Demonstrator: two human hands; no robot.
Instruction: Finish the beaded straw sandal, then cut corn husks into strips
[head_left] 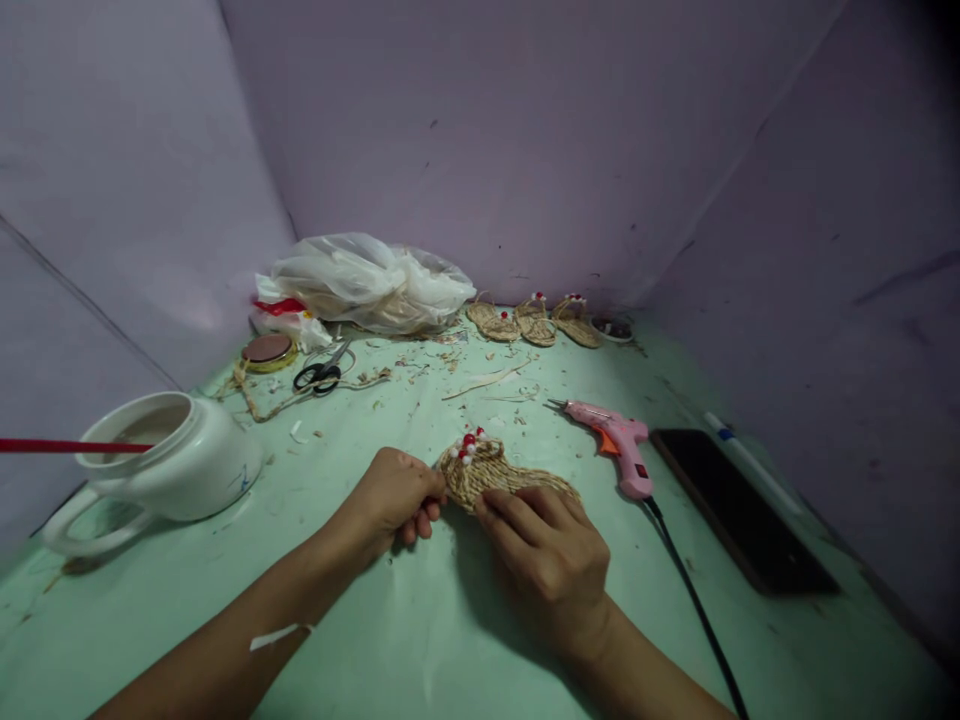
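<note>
A small slipper of coiled straw rope [517, 478] is at the middle of the table, with a cluster of red and white beads [469, 445] on its strap. My left hand [405, 492] is closed in a pinch at the slipper's left, beaded end; its fingertips hide what exactly lies between them. From the near side, my right hand [551, 545] grips the slipper's edge, its fingers curled and its thumb out of sight. A pink glue gun [619, 440] lies to the right of the slipper, nozzle pointing left.
Behind are a plastic bag [375, 285], several finished-looking straw slippers [536, 328], scissors [321, 375] and a round tin [268, 350]. A white teapot-shaped pot [202, 460] with a red stick stands left. A phone [739, 510] and a pen [750, 460] lie right; scraps dot the tabletop.
</note>
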